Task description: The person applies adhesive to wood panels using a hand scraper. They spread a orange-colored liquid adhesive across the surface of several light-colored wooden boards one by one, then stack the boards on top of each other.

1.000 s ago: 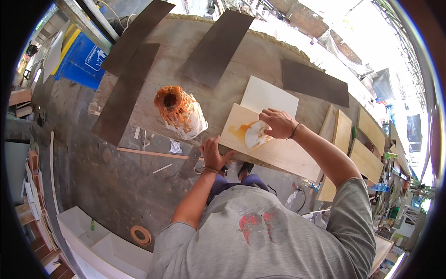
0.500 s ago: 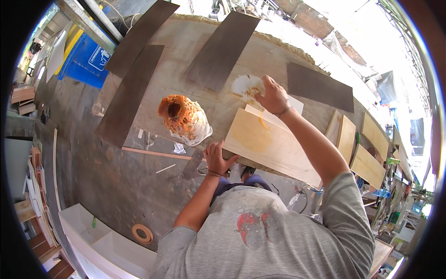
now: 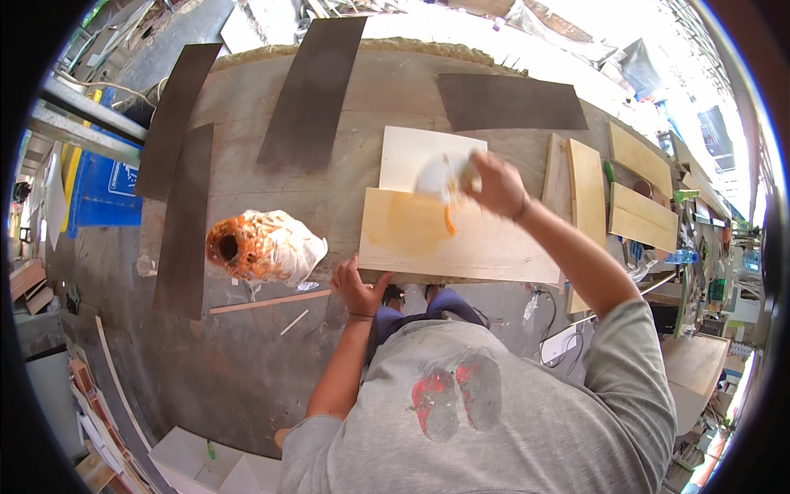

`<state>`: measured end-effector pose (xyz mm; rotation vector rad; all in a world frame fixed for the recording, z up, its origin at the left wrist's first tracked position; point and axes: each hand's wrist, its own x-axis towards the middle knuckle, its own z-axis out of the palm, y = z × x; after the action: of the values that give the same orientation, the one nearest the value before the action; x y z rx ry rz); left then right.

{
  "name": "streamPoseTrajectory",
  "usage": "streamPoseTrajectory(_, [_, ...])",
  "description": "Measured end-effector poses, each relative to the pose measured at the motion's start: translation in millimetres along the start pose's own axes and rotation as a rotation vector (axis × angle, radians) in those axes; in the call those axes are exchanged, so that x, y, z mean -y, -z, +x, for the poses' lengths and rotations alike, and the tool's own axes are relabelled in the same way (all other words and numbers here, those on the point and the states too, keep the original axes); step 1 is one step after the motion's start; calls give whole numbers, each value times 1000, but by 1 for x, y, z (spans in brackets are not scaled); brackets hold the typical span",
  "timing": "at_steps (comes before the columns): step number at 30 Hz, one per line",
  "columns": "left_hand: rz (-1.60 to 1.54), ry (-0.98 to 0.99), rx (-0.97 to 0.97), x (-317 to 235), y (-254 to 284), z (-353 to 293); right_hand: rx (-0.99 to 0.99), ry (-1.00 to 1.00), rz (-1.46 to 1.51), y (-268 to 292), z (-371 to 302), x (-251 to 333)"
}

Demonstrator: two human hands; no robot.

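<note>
A pale wooden board [image 3: 494, 243] lies at the table's near edge, with a wet yellowish patch and a thick orange glue streak [image 3: 450, 221] on it. Pinched in my right hand [image 3: 496, 185] is a whitish, thin-looking spreader [image 3: 436, 174], smeared by motion, over the board's far edge. At the board's near left corner, my left hand [image 3: 357, 288] rests with fingers and thumb apart. To its left lies a glue-crusted container [image 3: 267, 245], white with orange drips around its dark opening. A white panel [image 3: 403, 152] sits partly behind the board.
Dark brown panels [image 3: 313, 95] lie across the table's [image 3: 387, 90] left and back, another [image 3: 514, 103] at back right. Several pale boards [image 3: 586, 189] stand to the right. A blue bin [image 3: 107, 185] is at far left; a wood strip [image 3: 267, 303] is below the table's edge.
The view has turned, shifting the table's contents leftward. My right hand has brought the spreader nearer, from beyond the board to its far edge. My left hand stays by the corner.
</note>
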<state>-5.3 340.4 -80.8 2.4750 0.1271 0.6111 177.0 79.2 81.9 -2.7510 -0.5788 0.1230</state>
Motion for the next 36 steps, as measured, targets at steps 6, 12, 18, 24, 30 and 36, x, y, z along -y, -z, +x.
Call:
streamPoseTrajectory(6, [-2, 5, 30, 2, -5, -1, -196, -77, -32, -26, -13, -8])
streamPoseTrajectory(12, [17, 80, 225, -13, 20, 28, -204, -73, 40, 17, -39, -33])
streamPoseTrajectory(18, [24, 39, 429, -10, 15, 48, -138, -170, -16, -8, -60, -60])
streamPoseTrajectory(24, [74, 11, 441, -1, 16, 43, -212, -182, 3, 35, -66, -73])
streamPoseTrajectory(30, [127, -67, 391, 9, 5, 35, -58, -252, -33, 19, -103, -102])
streamPoseTrajectory(36, [137, -62, 358, 26, 11, 30, -255, -211, -16, 48, -84, -134])
